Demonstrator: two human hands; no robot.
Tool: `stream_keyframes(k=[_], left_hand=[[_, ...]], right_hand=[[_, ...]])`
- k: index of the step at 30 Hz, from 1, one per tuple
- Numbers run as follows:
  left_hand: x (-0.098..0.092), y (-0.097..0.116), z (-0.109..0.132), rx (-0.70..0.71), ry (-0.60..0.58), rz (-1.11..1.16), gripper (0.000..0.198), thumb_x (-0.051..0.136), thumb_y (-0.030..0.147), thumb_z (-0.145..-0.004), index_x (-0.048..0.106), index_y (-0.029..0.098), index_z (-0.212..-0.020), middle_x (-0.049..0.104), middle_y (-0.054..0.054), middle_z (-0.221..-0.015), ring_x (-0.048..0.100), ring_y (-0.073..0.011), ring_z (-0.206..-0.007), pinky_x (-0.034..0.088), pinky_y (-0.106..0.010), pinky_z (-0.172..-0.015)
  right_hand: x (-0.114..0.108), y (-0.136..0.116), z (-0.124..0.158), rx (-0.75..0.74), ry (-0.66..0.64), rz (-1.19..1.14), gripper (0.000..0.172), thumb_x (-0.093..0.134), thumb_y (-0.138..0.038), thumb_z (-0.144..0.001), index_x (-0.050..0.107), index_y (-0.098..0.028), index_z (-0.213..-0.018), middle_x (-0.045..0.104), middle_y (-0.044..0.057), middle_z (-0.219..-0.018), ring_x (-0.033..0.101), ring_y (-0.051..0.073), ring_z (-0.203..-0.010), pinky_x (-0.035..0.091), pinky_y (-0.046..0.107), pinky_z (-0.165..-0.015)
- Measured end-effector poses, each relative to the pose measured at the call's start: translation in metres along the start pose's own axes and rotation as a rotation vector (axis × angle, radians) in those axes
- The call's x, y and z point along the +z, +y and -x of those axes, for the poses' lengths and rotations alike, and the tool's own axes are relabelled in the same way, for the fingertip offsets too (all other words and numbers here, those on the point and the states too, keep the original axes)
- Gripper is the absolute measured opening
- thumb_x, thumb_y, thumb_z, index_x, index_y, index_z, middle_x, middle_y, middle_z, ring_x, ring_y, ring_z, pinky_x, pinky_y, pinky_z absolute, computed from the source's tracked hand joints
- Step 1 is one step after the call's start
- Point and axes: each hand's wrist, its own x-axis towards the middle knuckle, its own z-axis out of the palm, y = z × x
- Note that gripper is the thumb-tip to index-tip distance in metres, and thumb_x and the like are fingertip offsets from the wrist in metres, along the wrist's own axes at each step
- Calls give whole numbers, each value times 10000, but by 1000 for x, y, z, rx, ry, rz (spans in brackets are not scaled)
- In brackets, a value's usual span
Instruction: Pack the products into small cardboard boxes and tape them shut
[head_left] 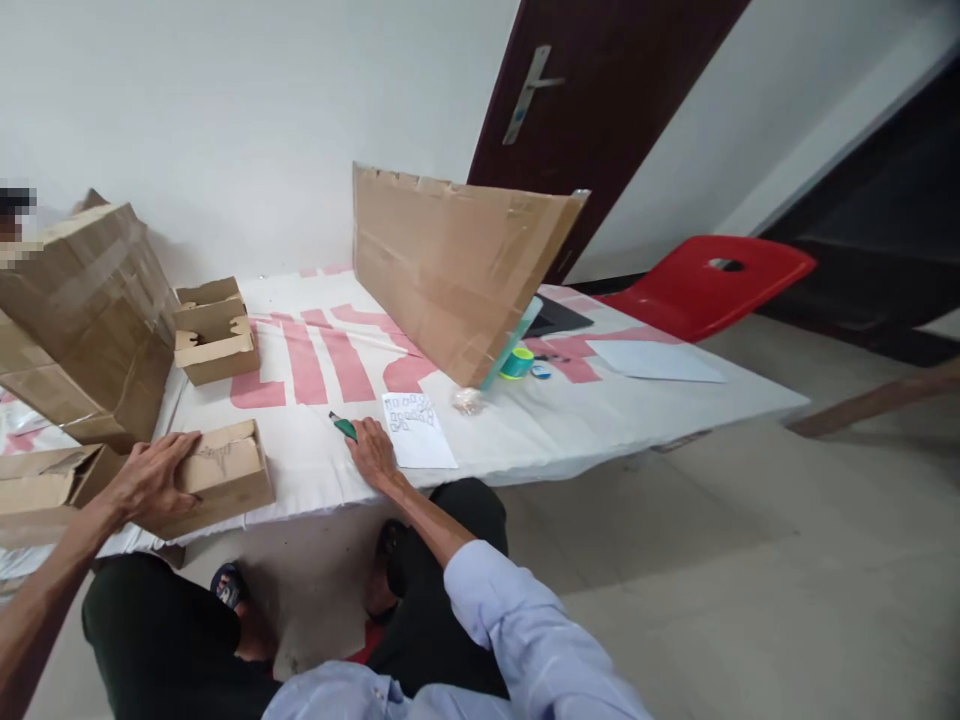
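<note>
My left hand (159,478) grips the left end of a closed brown cardboard box (229,470) at the table's front edge, thumb on top. Pen or marker scribbles show on the box's upper face. My right hand (371,450) is closed around a green cutter (344,427), whose dark tip points away to the upper left, and rests on the table. Just right of that hand lies a white sheet (420,430) with small drawn squares on it.
Cardboard boxes (90,320) stand at the left, with an open divided box (214,335) behind. A large cardboard panel (457,260) stands mid-table. Green tape (517,363), a dark laptop (559,316) and paper (652,361) lie right; a red chair (697,285) stands beyond.
</note>
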Motion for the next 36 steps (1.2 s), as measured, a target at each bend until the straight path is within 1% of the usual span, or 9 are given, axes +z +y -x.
stream_keyframes(k=[6, 10, 14, 18, 22, 26, 29, 33, 36], left_hand=[[22, 52, -9, 69, 104, 116, 1000, 820, 581, -725, 469, 271, -1609, 601, -179, -1599, 556, -440, -1473, 433, -557, -1190], [33, 29, 11, 18, 189, 328, 1151, 870, 638, -694, 347, 335, -1674, 524, -136, -1673, 513, -450, -1515, 429, -580, -1230], [49, 2, 50, -79, 213, 687, 1299, 886, 674, -684, 202, 298, -1723, 362, -207, -1760, 392, -433, -1609, 445, -577, -1233], [69, 3, 71, -113, 188, 925, 1397, 916, 669, -677, 97, 290, -1744, 305, -254, -1774, 294, -404, -1661, 432, -554, -1240], [86, 13, 66, -124, 193, 1073, 1411, 949, 613, -656, 109, 282, -1740, 327, -257, -1761, 307, -408, -1655, 422, -558, -1239], [100, 21, 56, -102, 237, 1191, 1396, 1006, 541, -590, 225, 264, -1713, 388, -243, -1725, 365, -444, -1616, 399, -580, -1252], [104, 32, 53, -117, 307, 1203, 1366, 1018, 559, -565, 297, 254, -1685, 427, -238, -1692, 380, -461, -1602, 386, -606, -1258], [99, 60, 49, -105, 425, 1128, 1405, 1028, 614, -536, 313, 232, -1683, 422, -245, -1690, 405, -473, -1581, 342, -642, -1287], [95, 77, 48, -49, 466, 1103, 1482, 1045, 652, -475, 315, 232, -1694, 406, -241, -1708, 377, -485, -1595, 286, -647, -1323]], right_hand=[[-16, 28, 11, 47, 127, 80, 349, 557, -228, -1052, 644, -150, -1380, 644, 188, -1425, 543, 294, -1320, 424, 407, -1101], [-23, 82, 32, 121, 194, 166, 378, 571, -252, -1023, 655, -130, -1371, 665, 219, -1412, 580, 322, -1296, 473, 436, -1050], [-13, 129, 56, 55, 227, 183, 384, 502, -308, -1030, 668, -121, -1321, 688, 247, -1346, 620, 351, -1193, 519, 474, -963], [-4, 154, 67, 32, 200, 179, 393, 476, -347, -1028, 672, -131, -1290, 682, 254, -1313, 623, 371, -1183, 522, 494, -972], [-6, 162, 66, -1, 232, 118, 391, 463, -341, -994, 680, -140, -1249, 689, 258, -1228, 615, 392, -1156, 530, 548, -972], [-17, 138, 54, -95, 328, -51, 378, 487, -380, -967, 693, -154, -1190, 706, 224, -1124, 627, 382, -1116, 541, 578, -995], [-33, 83, 41, -231, 336, -247, 429, 529, -479, -996, 697, -169, -1241, 712, 205, -1178, 646, 368, -1155, 543, 593, -1051], [-55, 0, 30, -471, 152, -441, 560, 621, -505, -1009, 602, -233, -1499, 625, 178, -1492, 576, 352, -1401, 474, 593, -1198], [-59, -28, 24, -558, -29, -499, 620, 609, -530, -1030, 545, -244, -1576, 569, 167, -1584, 534, 338, -1476, 453, 580, -1238]])
